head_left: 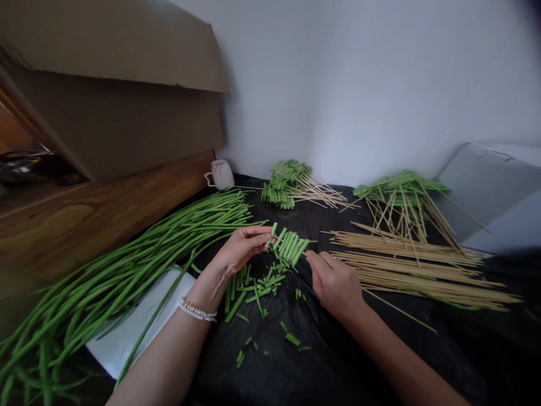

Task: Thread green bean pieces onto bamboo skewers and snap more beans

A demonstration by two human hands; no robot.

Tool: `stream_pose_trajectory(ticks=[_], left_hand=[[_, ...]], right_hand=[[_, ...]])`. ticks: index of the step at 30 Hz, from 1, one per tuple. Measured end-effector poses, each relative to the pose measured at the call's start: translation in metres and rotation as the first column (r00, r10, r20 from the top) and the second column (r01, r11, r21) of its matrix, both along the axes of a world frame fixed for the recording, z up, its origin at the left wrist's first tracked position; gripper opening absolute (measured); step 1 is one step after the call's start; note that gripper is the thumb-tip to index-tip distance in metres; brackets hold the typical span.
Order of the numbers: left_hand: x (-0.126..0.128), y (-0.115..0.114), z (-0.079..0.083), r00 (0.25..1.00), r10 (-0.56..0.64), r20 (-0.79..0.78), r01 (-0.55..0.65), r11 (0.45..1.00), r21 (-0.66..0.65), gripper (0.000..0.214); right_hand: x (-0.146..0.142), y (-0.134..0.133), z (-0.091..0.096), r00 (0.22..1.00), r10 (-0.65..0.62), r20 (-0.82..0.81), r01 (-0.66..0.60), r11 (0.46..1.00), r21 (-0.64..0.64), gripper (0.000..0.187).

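Note:
My right hand [336, 282] is closed around a bamboo skewer, whose near end passes into the fist. Along that skewer sits a row of cut green bean pieces [292, 247], side by side and crosswise to it. Thumb and fingers of my left hand [247, 245] pinch one more bean piece [273, 232] at the skewer's far end; whether it is pierced I cannot tell. Below both hands lie loose cut bean pieces [268, 286] on a black plastic sheet [262, 372].
Long whole beans [139, 270] spread at the left, partly over a white board [139, 327]. A mug [220, 175] stands behind them. Finished bean skewers [287, 180] and a second pile [401, 189] lie at the back. Bare skewers [414, 265] lie right. A cardboard box [127, 113] rises left.

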State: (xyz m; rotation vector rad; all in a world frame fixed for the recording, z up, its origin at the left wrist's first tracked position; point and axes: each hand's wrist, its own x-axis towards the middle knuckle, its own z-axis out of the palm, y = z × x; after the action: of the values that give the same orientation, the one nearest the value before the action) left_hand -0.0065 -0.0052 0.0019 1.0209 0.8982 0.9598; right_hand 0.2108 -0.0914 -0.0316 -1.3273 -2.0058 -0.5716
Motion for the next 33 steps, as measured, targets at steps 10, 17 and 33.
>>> stream_pose_trajectory(ticks=[10, 17, 33], left_hand=[[0.0046, -0.0023, -0.0004, 0.999, -0.002, -0.045, 0.003, 1.000, 0.010, 0.033], [0.0050, -0.0025, -0.0025, 0.999, -0.019, -0.038, 0.018, 1.000, -0.018, 0.025], [-0.0002, 0.0027, -0.0026, 0.974, 0.048, -0.222, -0.014, 0.988, 0.153, 0.036]], right_hand=[[-0.0006, 0.0005, -0.0016, 1.000, 0.008, -0.013, -0.009, 1.000, -0.021, 0.027], [-0.0002, 0.0001, 0.0004, 0.999, 0.016, -0.041, -0.017, 1.000, -0.026, 0.026], [0.0032, 0.0021, 0.0042, 0.999, -0.022, -0.038, 0.023, 0.999, 0.022, 0.024]])
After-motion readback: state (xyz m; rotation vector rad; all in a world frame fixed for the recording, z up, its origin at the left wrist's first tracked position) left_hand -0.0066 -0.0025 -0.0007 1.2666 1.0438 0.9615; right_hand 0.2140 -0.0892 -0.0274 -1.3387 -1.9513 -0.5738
